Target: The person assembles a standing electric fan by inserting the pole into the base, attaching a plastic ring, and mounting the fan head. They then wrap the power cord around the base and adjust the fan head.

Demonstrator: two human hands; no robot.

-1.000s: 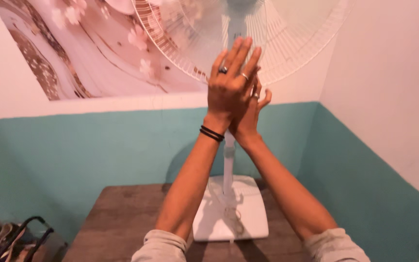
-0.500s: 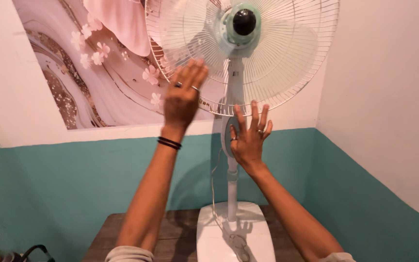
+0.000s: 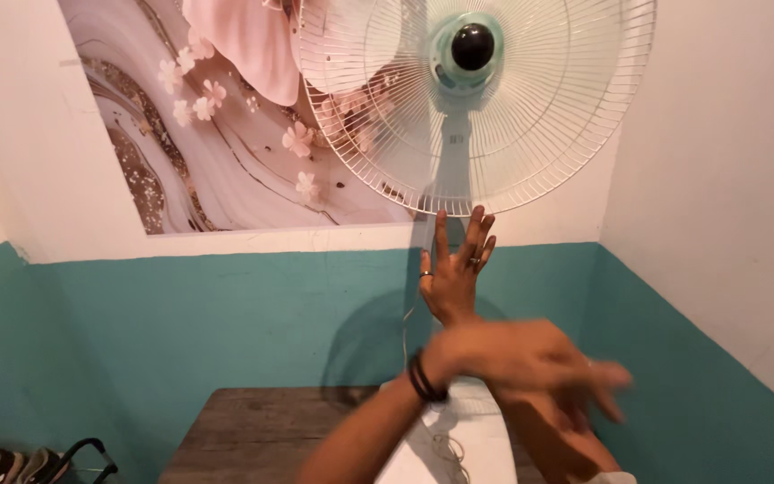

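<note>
Below one fan — two hands

- The fan has a white wire grille, a pale green hub and a black centre cap.
- Left of the fan, the wall poster swirls in pink, cream and brown with small pink blossoms.
- Below the fan, the wall band is teal under off-white.
- The table beneath is dark brown wood.
- The left hand wears black wristbands.
</note>
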